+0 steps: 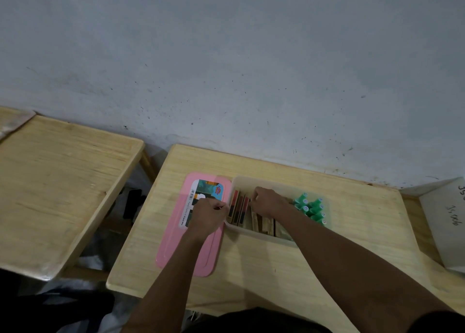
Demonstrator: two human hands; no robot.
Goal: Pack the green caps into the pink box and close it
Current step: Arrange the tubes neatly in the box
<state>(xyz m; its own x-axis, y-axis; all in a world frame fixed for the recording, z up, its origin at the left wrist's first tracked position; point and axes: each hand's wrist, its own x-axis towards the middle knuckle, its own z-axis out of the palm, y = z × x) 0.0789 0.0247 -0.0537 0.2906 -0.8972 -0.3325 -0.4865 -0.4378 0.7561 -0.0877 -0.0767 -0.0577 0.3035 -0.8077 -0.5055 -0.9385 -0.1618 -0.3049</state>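
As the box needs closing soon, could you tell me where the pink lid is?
In the head view, the pink lid lies flat on the table, just left of the box, partly under the left hand.

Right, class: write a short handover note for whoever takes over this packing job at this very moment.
Left hand: curled at the box's left rim, above the pink lid; what it grips is unclear.
Right hand: inside the box, fingers down on the flat brown pieces; grip unclear.
Green caps: clustered at the box's right end, apparently inside it.
Done: all visible caps are in the box.
Left: lift the lid, which lies flat on the table, onto the box and close it.
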